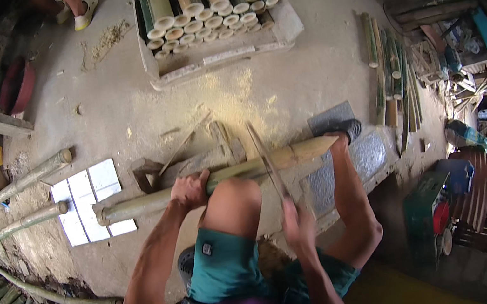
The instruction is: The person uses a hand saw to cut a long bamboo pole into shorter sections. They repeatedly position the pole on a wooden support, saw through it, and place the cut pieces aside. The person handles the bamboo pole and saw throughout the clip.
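Note:
A long bamboo pole (137, 207) lies across in front of me, beside my bent left knee and reaching to my right foot. My left hand (191, 191) is closed over the pole, left of the knee. In my right hand (299, 226), somewhat blurred, is the handle of a handsaw (267, 159). Its narrow blade points away from me and crosses the pole to the right of the knee. The teeth are too blurred to make out. Beneath the pole is a low wooden support (194, 165), partly hidden.
Cut bamboo tubes (191, 7) are stacked in a pale tray (203, 67) at the far side. Yellowish sawdust (230, 93) covers the floor before it. Bamboo poles (23, 182) lie left, more bamboo pieces (393, 62) right. A green machine (426, 211) stands near right.

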